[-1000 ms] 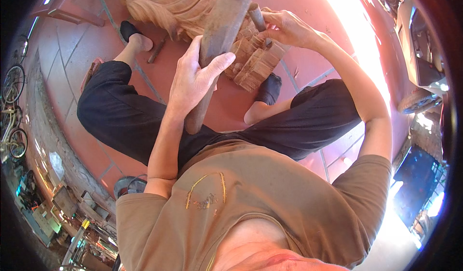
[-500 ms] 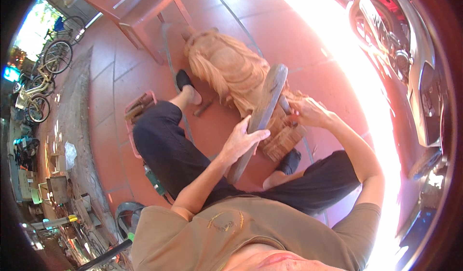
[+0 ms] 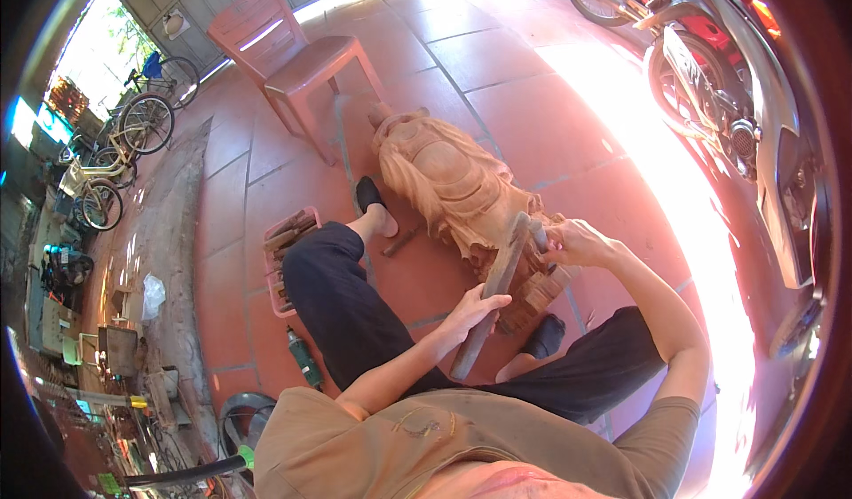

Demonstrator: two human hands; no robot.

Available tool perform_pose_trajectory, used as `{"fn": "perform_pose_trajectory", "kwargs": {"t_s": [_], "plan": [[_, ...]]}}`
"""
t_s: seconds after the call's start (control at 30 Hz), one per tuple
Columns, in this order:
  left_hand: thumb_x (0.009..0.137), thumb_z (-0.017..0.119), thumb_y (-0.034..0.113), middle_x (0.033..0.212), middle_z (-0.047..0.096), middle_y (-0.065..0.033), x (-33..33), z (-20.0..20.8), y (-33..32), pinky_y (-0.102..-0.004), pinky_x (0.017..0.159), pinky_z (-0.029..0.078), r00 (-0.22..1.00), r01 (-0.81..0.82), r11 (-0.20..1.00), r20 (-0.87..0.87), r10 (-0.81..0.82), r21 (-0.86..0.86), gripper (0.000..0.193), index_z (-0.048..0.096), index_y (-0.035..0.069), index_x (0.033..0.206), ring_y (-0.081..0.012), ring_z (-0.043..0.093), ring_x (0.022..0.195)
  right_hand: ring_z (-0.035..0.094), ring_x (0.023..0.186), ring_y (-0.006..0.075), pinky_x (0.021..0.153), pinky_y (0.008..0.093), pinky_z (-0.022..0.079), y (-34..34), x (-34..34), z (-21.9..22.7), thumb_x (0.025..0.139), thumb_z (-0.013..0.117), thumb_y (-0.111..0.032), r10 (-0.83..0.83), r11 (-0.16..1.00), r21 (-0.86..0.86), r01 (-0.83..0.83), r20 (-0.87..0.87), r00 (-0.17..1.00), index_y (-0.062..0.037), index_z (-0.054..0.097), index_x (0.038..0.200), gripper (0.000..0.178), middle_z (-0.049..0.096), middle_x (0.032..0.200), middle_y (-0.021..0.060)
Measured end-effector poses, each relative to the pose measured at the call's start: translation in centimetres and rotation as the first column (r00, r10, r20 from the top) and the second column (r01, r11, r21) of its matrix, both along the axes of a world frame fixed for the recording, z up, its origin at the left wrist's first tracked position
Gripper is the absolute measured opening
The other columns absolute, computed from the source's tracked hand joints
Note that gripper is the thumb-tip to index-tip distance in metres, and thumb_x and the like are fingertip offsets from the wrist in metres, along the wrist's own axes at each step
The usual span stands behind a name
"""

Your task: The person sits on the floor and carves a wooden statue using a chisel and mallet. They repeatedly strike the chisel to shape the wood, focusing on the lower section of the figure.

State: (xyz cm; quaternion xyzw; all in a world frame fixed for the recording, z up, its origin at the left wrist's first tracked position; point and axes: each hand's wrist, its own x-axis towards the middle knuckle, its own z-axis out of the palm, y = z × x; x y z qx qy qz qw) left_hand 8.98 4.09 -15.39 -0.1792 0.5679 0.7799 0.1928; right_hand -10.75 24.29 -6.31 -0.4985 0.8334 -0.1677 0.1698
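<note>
On the floor between my legs lies a carved wooden statue [image 3: 444,171], a robed figure with a rounded belly and a blocky base [image 3: 528,299]. My left hand [image 3: 470,315] is closed around a long, flat wooden club [image 3: 501,273]. The club's far end is beside the top of a chisel-like tool [image 3: 539,237], which my right hand [image 3: 575,243] grips over the statue's lower part. The tool's working end is hidden, so I cannot tell exactly where it meets the wood.
A pink basket [image 3: 282,302] of wooden-handled tools sits by my left leg, with a green power tool [image 3: 304,359] near it. A short rod [image 3: 401,242] lies beside the statue. A pink plastic chair [image 3: 315,64] stands beyond. Bicycles [image 3: 146,125] line the left, motorbikes [image 3: 741,135] the right.
The club has come down, its far end now close to the tool in my right hand. My right hand keeps its hold by the statue. The whole view has shifted slightly.
</note>
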Motion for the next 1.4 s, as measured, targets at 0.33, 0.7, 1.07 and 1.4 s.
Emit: {"fn": "perform_pose_trajectory", "kwargs": {"t_s": [0.33,0.7,1.07,1.4], "plan": [[0.086,0.078,0.035,0.074,0.057,-0.0038,0.4,-1.9,0.1,-0.0275,0.045,0.047,1.0,-0.008,1.0,-0.014,0.008,-0.001,0.047,0.052,0.006,0.112,-0.0135,0.056,0.05,0.066,0.077,0.0295,0.073,0.0437,0.051,-0.6,-0.2,-0.6,0.084,0.074,-0.038,0.005,0.997,0.082,-0.007,0.03,1.0,-0.0065,0.06,0.08,0.035,0.065,0.074,0.0096],[0.086,0.077,0.037,0.077,0.056,-0.0034,0.6,-2.3,0.0,-0.0275,0.047,0.047,0.999,0.017,1.0,-0.032,-0.018,-0.01,0.052,0.052,0.004,0.119,-0.0133,0.057,0.054,0.064,0.084,0.0348,0.089,0.0482,0.048,-1.0,0.1,0.2,0.083,0.07,-0.034,-0.036,0.993,0.119,0.024,0.105,0.994,-0.0087,0.059,0.086,0.028,0.064,0.076,0.0116],[0.087,0.077,0.032,0.077,0.057,-0.0027,0.5,-2.1,0.0,-0.0271,0.048,0.048,0.999,0.017,1.0,-0.03,-0.017,-0.015,0.049,0.052,0.005,0.119,-0.0124,0.057,0.055,0.064,0.084,0.0349,0.086,0.0481,0.048,-0.9,-0.1,-0.5,0.084,0.072,-0.035,-0.04,0.992,0.124,0.027,0.101,0.994,-0.0085,0.058,0.087,0.03,0.064,0.077,0.011],[0.086,0.077,0.034,0.082,0.057,-0.0046,0.5,-3.2,0.3,-0.0287,0.05,0.049,0.999,0.02,1.0,-0.041,-0.021,-0.021,0.051,0.052,0.004,0.12,-0.0141,0.057,0.056,0.063,0.077,0.0318,0.071,0.0452,0.05,-0.6,-0.4,-0.6,0.083,0.074,-0.037,0.021,0.999,0.042,-0.024,0.066,0.998,-0.0064,0.06,0.079,0.034,0.063,0.071,0.0098]]}}
